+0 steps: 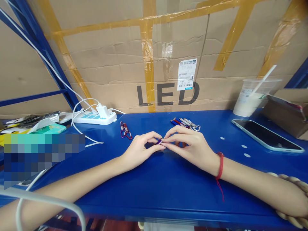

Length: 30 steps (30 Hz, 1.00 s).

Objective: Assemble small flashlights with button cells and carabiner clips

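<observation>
Near the middle of the blue table, a small purple piece is pinched between the fingertips of both hands. My left hand grips its left side with thumb and fingers. My right hand, with a red string bracelet at the wrist, closes its fingertips on the right end. Behind my left hand lie small purple and red tubes with carabiner clips. Just beyond my right hand is a row of several blue, red and silver tubes with metal clips.
A white power strip with plugs and cables sits at the back left, beside packets. At the right are a phone, a plastic cup with a straw and a brown box. A large cardboard box stands behind.
</observation>
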Tool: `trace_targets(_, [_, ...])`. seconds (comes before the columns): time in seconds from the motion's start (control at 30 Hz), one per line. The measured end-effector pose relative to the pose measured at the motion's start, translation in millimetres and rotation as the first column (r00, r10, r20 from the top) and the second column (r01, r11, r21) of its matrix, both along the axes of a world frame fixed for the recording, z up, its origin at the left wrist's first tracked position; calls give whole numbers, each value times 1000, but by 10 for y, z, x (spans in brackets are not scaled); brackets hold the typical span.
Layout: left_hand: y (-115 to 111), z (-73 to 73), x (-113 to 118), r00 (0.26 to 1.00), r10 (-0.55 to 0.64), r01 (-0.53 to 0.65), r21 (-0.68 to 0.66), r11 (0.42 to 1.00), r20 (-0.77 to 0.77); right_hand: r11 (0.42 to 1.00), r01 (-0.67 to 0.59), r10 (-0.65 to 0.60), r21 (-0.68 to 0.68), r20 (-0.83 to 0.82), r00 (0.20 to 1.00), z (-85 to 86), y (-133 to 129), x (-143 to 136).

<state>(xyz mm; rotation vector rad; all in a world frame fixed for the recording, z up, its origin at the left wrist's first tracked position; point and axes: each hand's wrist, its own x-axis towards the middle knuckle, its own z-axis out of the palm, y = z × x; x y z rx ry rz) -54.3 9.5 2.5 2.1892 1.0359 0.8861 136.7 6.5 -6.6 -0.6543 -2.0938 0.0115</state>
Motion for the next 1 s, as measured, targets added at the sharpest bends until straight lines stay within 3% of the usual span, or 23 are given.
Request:
trace_targets(0.23, [-2,-15,0,998,8,-5,-48,999,54,988,92,-88,-122,32,996,21,-20,-3])
trace_targets(0.43, [19,-34,-6,990,85,-81,-37,996,115,939,202,-172,-277,129,977,14,24,-13])
trace_targets(0.73, [26,-32,-8,985,96,-84,-90,992,146,972,121,-43,-202,352,935,-54,71,11])
trace_targets(1.0, [8,-15,-4,989,90,-77,-104,992,121,973,132,-60,-189,345,937,-37,121,18])
